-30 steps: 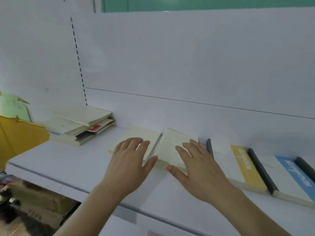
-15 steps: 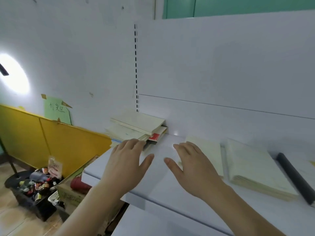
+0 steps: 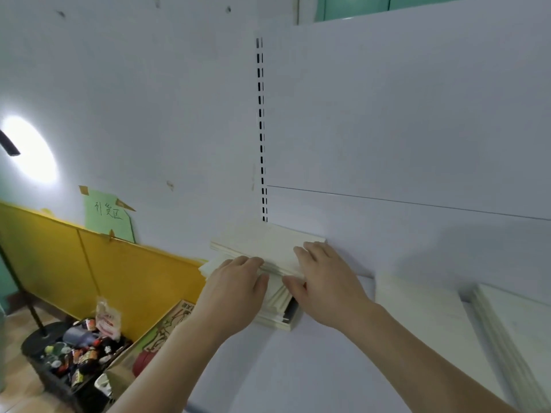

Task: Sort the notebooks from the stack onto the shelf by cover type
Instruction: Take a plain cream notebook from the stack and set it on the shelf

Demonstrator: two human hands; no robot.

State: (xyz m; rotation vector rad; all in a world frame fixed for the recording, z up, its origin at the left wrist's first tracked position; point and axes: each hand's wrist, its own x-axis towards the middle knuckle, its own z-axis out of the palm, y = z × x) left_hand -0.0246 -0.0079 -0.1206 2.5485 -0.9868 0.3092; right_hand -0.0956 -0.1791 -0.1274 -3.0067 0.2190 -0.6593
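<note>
Head view, from the fingers outward. Left-hand fingers [image 3: 252,260] loosely together and flat, palm down, tips resting on the front edge of the top cream notebook [image 3: 262,244] of the stack [image 3: 272,305]; thumb out to the right, lying over the lower books. Nothing pinched by the left hand [image 3: 235,290]. Right-hand fingers [image 3: 310,251] slightly spread, laid flat on the right part of the same top notebook; thumb tucked low and leftward at the notebook's front edge, near a small patch of red. Whether the right hand [image 3: 328,287] actually clamps the cover between thumb and fingers: cannot tell. Both hands close together, thumbs pointing toward each other, bare forearms running down to the lower frame edge.

Stack sitting at the far left end of the white shelf [image 3: 313,368], against the white back panel just below a slotted upright [image 3: 261,129]; books uneven, lower ones jutting forward and left past the upper ones. Two more cream notebooks lying flat on the shelf to the right, well apart from the stack: one [image 3: 423,317] just right of the right wrist, another [image 3: 518,332] at the frame edge.

Beyond the shelf's left end: a yellow panel [image 3: 89,263] along the wall, a green paper sign [image 3: 108,214] taped above it, a bright round lamp [image 3: 31,149] on a black stand, and on the floor a dark crate of small packets and bottles [image 3: 74,356] beside a cardboard box [image 3: 161,329].
</note>
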